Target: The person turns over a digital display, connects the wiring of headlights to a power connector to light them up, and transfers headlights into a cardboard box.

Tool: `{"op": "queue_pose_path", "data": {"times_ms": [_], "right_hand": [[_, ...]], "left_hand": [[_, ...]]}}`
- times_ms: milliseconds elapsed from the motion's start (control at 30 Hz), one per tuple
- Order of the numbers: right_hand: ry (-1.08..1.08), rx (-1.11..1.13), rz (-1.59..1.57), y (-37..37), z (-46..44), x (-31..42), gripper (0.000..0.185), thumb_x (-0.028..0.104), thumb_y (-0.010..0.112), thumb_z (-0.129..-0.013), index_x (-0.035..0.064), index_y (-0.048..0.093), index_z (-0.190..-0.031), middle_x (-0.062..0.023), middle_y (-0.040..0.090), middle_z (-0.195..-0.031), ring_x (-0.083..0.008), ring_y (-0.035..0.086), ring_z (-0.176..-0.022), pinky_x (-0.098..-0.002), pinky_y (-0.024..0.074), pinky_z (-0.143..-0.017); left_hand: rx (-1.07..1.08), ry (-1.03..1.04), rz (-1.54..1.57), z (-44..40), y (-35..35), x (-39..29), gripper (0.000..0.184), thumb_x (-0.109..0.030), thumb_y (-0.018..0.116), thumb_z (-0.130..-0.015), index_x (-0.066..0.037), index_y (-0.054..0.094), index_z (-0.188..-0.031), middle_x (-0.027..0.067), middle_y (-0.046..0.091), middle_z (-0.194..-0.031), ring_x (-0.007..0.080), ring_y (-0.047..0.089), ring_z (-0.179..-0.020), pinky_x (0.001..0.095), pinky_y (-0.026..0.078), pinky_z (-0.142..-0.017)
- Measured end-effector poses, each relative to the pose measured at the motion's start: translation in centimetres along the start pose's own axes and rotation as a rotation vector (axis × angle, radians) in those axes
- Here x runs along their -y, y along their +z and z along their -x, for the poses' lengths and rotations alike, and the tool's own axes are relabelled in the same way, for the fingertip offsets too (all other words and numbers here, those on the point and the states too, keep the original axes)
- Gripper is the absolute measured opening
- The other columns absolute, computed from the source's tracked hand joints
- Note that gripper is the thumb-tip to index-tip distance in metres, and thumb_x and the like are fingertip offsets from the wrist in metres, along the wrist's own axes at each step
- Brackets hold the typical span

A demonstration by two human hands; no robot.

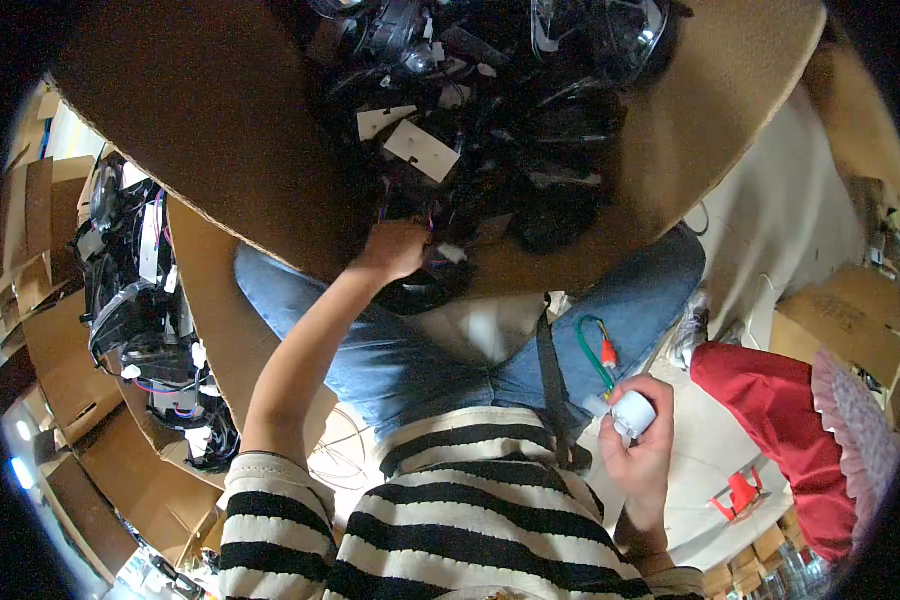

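Observation:
My left hand (395, 250) reaches into a large cardboard box (220, 150), its fingers closed around thin coloured wires among dark lamp-like parts (560, 210); the fingertips are partly hidden. Beside it, a small white connector (452, 253) shows. Low on the right, my right hand (640, 440) is wrapped around a white cylindrical piece (633, 412). From near this piece, a green cable (592, 345) with a red alligator clip (609, 352) loops over my jeans. Two white label cards (422, 151) lie on the dark parts.
At left, another cardboard box (200, 330) holds black lamp assemblies (145, 320) with wires. A person's red sleeve (770, 400) is close on the right. A small red stand-like object (738, 494) sits on the pale floor. More cartons (840, 320) stand farther right.

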State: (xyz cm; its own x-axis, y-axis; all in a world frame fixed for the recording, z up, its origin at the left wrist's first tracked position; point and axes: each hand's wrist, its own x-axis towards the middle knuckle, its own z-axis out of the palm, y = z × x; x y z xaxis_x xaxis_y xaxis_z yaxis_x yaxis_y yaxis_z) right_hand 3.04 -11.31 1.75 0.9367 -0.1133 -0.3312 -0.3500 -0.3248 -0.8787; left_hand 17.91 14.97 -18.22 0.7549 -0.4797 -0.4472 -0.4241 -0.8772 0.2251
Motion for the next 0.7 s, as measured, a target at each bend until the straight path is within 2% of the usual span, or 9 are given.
{"op": "queue_pose_path", "data": {"times_ms": [33, 133, 267, 333, 367, 433, 567, 633, 700], "right_hand": [[-0.020, -0.012, 0.030, 0.1, 0.0, -0.1, 0.034, -0.001, 0.053, -0.062, 0.0014, 0.039, -0.093, -0.0117, 0.045, -0.080, -0.0180, 0.047, -0.068, -0.0278, 0.0392, -0.063], [0.028, -0.044, 0.009, 0.4, -0.1, 0.0, 0.034, -0.001, 0.054, -0.064, 0.0013, 0.038, -0.094, -0.0123, 0.047, -0.081, -0.0193, 0.048, -0.069, -0.0291, 0.0397, -0.064], [0.038, 0.009, 0.065, 0.5, 0.0, -0.2, 0.036, -0.006, 0.049, -0.067, 0.0035, 0.034, -0.098, -0.0054, 0.041, -0.083, -0.0106, 0.043, -0.072, -0.0215, 0.0369, -0.065], [0.017, 0.011, 0.048, 0.5, 0.1, -0.4, 0.036, -0.004, 0.050, -0.069, 0.0033, 0.034, -0.100, -0.0058, 0.042, -0.084, -0.0099, 0.043, -0.071, -0.0209, 0.0381, -0.063], [0.017, 0.012, 0.045, 0.7, 0.2, -0.4, 0.036, -0.004, 0.050, -0.069, 0.0033, 0.034, -0.100, -0.0058, 0.042, -0.084, -0.0099, 0.043, -0.071, -0.0209, 0.0381, -0.063], [-0.004, 0.031, -0.007, 0.8, 0.1, -0.4, 0.035, -0.004, 0.050, -0.070, 0.0032, 0.034, -0.100, -0.0064, 0.042, -0.085, -0.0095, 0.043, -0.071, -0.0206, 0.0389, -0.062], [0.006, 0.024, 0.068, 1.0, 0.0, 0.2, 0.036, -0.004, 0.049, -0.069, 0.0034, 0.034, -0.100, -0.0066, 0.041, -0.085, -0.0101, 0.043, -0.072, -0.0213, 0.0382, -0.064], [-0.026, 0.025, 0.077, 1.4, -0.3, 0.4, 0.035, -0.006, 0.049, -0.068, 0.0035, 0.034, -0.099, -0.0065, 0.041, -0.085, -0.0106, 0.042, -0.073, -0.0218, 0.0371, -0.066], [-0.011, 0.055, 0.041, 1.8, -0.4, 0.6, 0.035, -0.006, 0.049, -0.067, 0.0034, 0.034, -0.098, -0.0063, 0.041, -0.085, -0.0108, 0.042, -0.073, -0.0221, 0.0367, -0.067]], "left_hand": [[0.001, 0.000, 0.001, -0.1, 0.3, -0.2, 0.016, -0.011, 0.047, -0.064, -0.003, 0.058, -0.073, 0.0161, 0.057, -0.070, 0.0305, 0.056, -0.070, 0.0391, 0.045, -0.060], [0.377, -0.032, -0.212, -0.9, 2.7, 0.5, 0.029, -0.011, 0.040, -0.069, -0.009, 0.054, -0.094, 0.0144, 0.056, -0.085, 0.0305, 0.052, -0.084, 0.0556, 0.016, -0.089], [0.455, 0.034, -0.158, -1.5, 3.4, 2.4, 0.029, -0.012, 0.041, -0.069, -0.010, 0.054, -0.095, 0.0142, 0.056, -0.087, 0.0305, 0.051, -0.086, 0.0565, 0.017, -0.088], [-0.289, 0.300, -0.494, -0.5, 2.7, 2.6, 0.020, -0.010, 0.046, -0.068, -0.007, 0.059, -0.082, 0.0140, 0.056, -0.088, 0.0265, 0.055, -0.081, 0.0383, 0.044, -0.068], [-0.287, 0.300, -0.497, -0.5, 2.2, 2.5, 0.020, -0.010, 0.046, -0.068, -0.007, 0.059, -0.082, 0.0140, 0.056, -0.088, 0.0265, 0.055, -0.081, 0.0383, 0.044, -0.068], [0.302, 0.235, -0.391, -0.7, 0.3, 2.1, 0.018, -0.011, 0.045, -0.070, -0.007, 0.057, -0.083, 0.0134, 0.055, -0.088, 0.0256, 0.055, -0.078, 0.0355, 0.045, -0.067], [0.112, 0.232, -0.012, 0.4, -4.5, 1.1, 0.015, -0.013, 0.047, -0.071, -0.006, 0.055, -0.080, 0.0124, 0.057, -0.077, 0.0244, 0.056, -0.070, 0.0341, 0.044, -0.063], [0.186, 0.020, 0.525, 0.0, -7.4, 0.1, 0.012, -0.015, 0.047, -0.073, -0.005, 0.053, -0.077, 0.0105, 0.057, -0.066, 0.0227, 0.056, -0.062, 0.0336, 0.043, -0.059], [0.183, 0.070, 0.636, -0.4, -7.6, -1.0, 0.017, -0.016, 0.045, -0.079, -0.007, 0.053, -0.090, 0.0051, 0.053, -0.058, 0.0122, 0.052, -0.054, 0.0269, 0.041, -0.053]]}}
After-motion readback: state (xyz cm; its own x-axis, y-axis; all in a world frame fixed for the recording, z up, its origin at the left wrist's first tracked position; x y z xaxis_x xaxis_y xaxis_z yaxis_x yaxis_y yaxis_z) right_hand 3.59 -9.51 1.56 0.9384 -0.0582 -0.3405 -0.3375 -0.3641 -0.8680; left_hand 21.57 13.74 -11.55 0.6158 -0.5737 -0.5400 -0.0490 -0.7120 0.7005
